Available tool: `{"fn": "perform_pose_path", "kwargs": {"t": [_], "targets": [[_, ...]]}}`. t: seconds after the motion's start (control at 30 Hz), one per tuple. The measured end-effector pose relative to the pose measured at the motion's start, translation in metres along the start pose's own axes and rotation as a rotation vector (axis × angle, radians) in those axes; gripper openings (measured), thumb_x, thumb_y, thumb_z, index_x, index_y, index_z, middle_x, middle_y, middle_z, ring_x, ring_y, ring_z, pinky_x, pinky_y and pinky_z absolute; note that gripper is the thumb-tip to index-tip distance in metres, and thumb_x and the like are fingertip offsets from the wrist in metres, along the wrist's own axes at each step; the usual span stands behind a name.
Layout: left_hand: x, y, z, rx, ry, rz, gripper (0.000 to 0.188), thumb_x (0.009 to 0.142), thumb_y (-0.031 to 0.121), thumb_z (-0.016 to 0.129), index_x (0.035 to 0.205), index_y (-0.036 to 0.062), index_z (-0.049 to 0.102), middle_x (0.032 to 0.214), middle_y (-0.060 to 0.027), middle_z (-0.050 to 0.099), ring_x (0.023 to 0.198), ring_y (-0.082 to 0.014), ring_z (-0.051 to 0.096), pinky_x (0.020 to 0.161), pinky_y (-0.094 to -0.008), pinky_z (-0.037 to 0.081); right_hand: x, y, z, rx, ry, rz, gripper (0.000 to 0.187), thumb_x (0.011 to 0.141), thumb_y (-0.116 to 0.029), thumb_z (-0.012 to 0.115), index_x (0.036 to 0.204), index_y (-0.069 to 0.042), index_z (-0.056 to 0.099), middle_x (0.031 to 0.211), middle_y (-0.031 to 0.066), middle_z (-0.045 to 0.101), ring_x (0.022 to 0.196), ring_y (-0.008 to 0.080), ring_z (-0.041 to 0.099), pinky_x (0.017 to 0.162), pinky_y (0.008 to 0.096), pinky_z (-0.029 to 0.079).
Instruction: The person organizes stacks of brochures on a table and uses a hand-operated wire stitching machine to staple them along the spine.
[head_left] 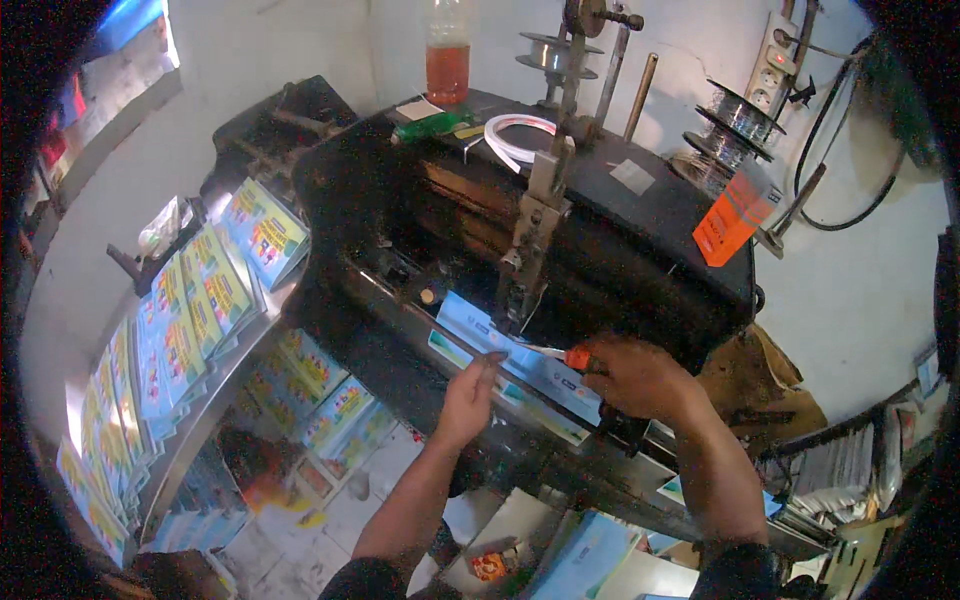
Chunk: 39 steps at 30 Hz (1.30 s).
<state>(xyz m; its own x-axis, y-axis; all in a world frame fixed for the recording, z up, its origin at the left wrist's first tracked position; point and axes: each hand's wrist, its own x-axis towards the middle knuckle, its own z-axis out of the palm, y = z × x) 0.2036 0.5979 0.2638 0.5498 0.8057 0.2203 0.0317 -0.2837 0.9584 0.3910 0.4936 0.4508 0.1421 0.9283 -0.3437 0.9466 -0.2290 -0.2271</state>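
Observation:
A light-blue booklet (560, 378) lies open across the bed of a black stitching machine (650, 245), beneath its upright metal head (528, 255). My left hand (467, 400) rests at the booklet's near edge, its fingers stretched out toward the machine head. In my right hand (640, 378) is an orange-handled tool (577, 357), the fingers closed round its grip. The tool's thin metal end points left, close to the foot of the machine head. Its exact kind is hard to make out, and my hand covers part of the handle.
Stacks of printed booklets (190, 310) line a curved metal shelf at left. Wire spools (735, 130), an orange box (738, 215), a white coil (515, 140) and a bottle of reddish liquid (447, 70) are on or behind the machine. More paper piles (835, 470) stand at right.

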Motion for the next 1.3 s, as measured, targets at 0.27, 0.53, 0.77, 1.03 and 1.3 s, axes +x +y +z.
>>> {"fn": "perform_pose_path", "kwargs": {"t": [0.27, 0.53, 0.77, 1.03, 1.3], "targets": [[-0.016, -0.018, -0.009, 0.051, 0.053, -0.053, 0.029, 0.099, 0.018, 0.044, 0.117, 0.0017, 0.06, 0.109, -0.0198, 0.065, 0.103, -0.0314, 0.062, 0.091, -0.0362, 0.046, 0.01, -0.006, -0.001, 0.019, -0.04, -0.033, 0.042, 0.088, -0.031, 0.058, 0.122, -0.008, 0.055, 0.121, 0.0196, 0.058, 0.113, 0.0384, 0.054, 0.095, 0.0429, 0.045], [-0.019, -0.021, -0.011, 0.014, 0.052, 0.136, 0.029, 0.099, 0.017, 0.044, 0.114, 0.0001, 0.061, 0.111, -0.0193, 0.065, 0.107, -0.0277, 0.062, 0.094, -0.0344, 0.045, 0.031, -0.009, -0.003, -0.078, -0.209, 0.029, 0.046, 0.089, -0.034, 0.057, 0.126, -0.007, 0.054, 0.124, 0.0206, 0.057, 0.115, 0.0379, 0.054, 0.097, 0.0418, 0.044], [-0.028, -0.023, -0.016, -0.023, 0.051, 0.07, 0.026, 0.1, 0.014, 0.043, 0.113, 0.0008, 0.061, 0.114, -0.0166, 0.064, 0.106, -0.0255, 0.063, 0.093, -0.0343, 0.046, 0.04, -0.001, 0.007, 0.03, -0.072, -0.04, 0.047, 0.088, -0.033, 0.062, 0.123, -0.003, 0.056, 0.122, 0.0233, 0.057, 0.112, 0.0386, 0.055, 0.095, 0.0418, 0.045], [-0.035, -0.053, -0.016, -0.176, -0.002, -0.021, 0.026, 0.093, -0.001, 0.047, 0.114, 0.0004, 0.061, 0.109, -0.0123, 0.066, 0.1, -0.0213, 0.062, 0.089, -0.0315, 0.047, 0.052, -0.013, 0.004, 0.127, 0.033, -0.144, 0.045, 0.088, -0.032, 0.062, 0.119, -0.001, 0.057, 0.115, 0.0238, 0.059, 0.106, 0.0397, 0.056, 0.09, 0.0429, 0.046], [-0.04, -0.069, -0.009, -0.661, 0.005, -0.181, 0.034, 0.087, -0.01, 0.05, 0.116, 0.0027, 0.063, 0.105, -0.0046, 0.065, 0.087, -0.0114, 0.056, 0.077, -0.024, 0.045, 0.073, -0.022, 0.01, 0.083, 0.083, -0.077, 0.054, 0.084, -0.039, 0.065, 0.119, 0.0, 0.053, 0.112, 0.0266, 0.059, 0.102, 0.0409, 0.058, 0.087, 0.0461, 0.046]]}}
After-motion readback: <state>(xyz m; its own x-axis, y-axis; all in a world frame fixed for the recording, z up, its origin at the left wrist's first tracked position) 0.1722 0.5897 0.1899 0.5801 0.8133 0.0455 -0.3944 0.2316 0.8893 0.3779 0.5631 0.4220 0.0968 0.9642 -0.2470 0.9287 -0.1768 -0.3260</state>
